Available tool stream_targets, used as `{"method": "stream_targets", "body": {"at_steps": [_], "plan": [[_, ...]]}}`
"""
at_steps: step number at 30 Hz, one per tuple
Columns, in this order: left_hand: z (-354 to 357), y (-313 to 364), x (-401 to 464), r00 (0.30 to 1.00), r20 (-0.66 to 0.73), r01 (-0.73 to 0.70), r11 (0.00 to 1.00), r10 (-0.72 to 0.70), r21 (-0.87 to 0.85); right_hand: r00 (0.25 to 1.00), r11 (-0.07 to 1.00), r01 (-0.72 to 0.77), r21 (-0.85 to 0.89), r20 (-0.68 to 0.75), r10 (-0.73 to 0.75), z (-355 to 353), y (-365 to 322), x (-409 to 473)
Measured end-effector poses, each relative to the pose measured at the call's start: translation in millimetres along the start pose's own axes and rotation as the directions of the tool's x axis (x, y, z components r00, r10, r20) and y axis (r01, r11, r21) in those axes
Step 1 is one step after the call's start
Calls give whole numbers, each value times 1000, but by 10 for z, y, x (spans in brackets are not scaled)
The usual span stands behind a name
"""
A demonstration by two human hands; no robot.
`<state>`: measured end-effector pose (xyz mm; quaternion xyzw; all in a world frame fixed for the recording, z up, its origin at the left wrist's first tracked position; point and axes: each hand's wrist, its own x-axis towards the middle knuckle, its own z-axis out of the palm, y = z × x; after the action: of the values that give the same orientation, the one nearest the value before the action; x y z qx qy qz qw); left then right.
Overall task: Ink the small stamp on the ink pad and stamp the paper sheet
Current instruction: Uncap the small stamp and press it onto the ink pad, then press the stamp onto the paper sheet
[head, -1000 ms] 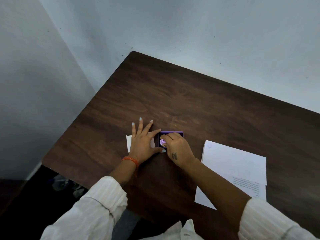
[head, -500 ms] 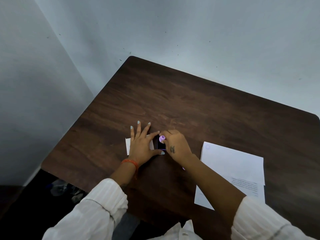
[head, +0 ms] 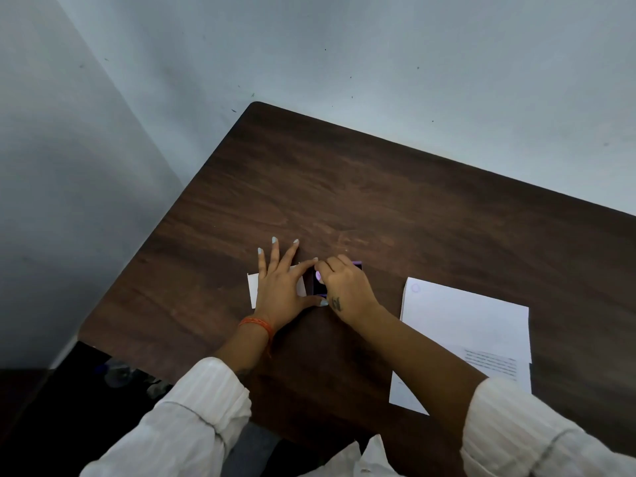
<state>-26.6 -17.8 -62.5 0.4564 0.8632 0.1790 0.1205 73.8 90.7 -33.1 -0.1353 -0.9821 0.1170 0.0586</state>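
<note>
Head view looks down on a dark wood-grain table [head: 395,208] set into the corner of 2 pale walls. Near the front edge the left hand [head: 280,285] lies flat with its fingers spread, palm pressing down on a small white card [head: 253,289]; its thumb and forefinger reach rightward along the near and far sides of the ink pad [head: 320,287], a dark square in a purple case whose far right corner shows past the knuckles. An orange thread bracelet [head: 257,324] circles the left wrist. The right hand [head: 346,290] sits just beside the left one, over the ink pad, with its fingers curled tight around the small stamp [head: 319,276], of which only a pale lilac round part shows between fingers and thumb. Whether the stamp's face touches the pad cannot be told, since the hand hides it. To the right, apart from the hands, the paper sheet [head: 464,325] lies on the table, with 1 faint purple ring mark [head: 415,288] at its far left corner and a block of printed lines near its right edge. White striped sleeves cover both forearms.
</note>
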Motion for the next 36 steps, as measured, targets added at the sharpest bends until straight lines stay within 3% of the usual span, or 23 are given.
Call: {"method": "stream_targets", "body": {"at_steps": [4,6,8,10,11,13,14,16,18,24,31,36], "plan": [[-23,24,-14,1000,-10,-1,1000,1,23,1000,995,-25,93,13,24,-43,0,18],[-34,30,-23,1000,-10,0,1000,0,31,996,961,-90,261,27,86,-102,46,35],[-51,43,-20,1000,7,2,999,-3,52,964,835,-247,493,39,262,-133,100,7],[-74,58,-18,999,30,9,997,-12,78,860,563,-379,735,55,508,-200,125,-64],[-82,72,-21,999,44,12,996,-16,86,783,355,-414,838,129,608,-247,140,-121],[-93,103,-37,997,70,10,997,-16,78,679,-173,-380,909,401,615,-336,194,-269],[-98,115,-49,997,71,9,998,-14,63,662,-372,-343,863,503,556,-381,226,-361],[-114,163,-74,999,48,6,999,-8,33,639,-606,-264,750,607,473,-453,313,-583],[-124,240,-98,1000,23,5,1000,-5,5,622,-736,-174,655,652,433,-489,388,-805],[-36,614,-121,994,-53,-106,988,100,-113,599,-831,-2,556,666,444,-541,539,-1311],[156,1157,-132,974,105,-186,975,199,-125,545,-826,116,552,660,518,-584,711,-1704],[272,1398,-109,953,141,-262,963,268,-56,510,-795,151,588,642,572,-626,901,-1893]]}}
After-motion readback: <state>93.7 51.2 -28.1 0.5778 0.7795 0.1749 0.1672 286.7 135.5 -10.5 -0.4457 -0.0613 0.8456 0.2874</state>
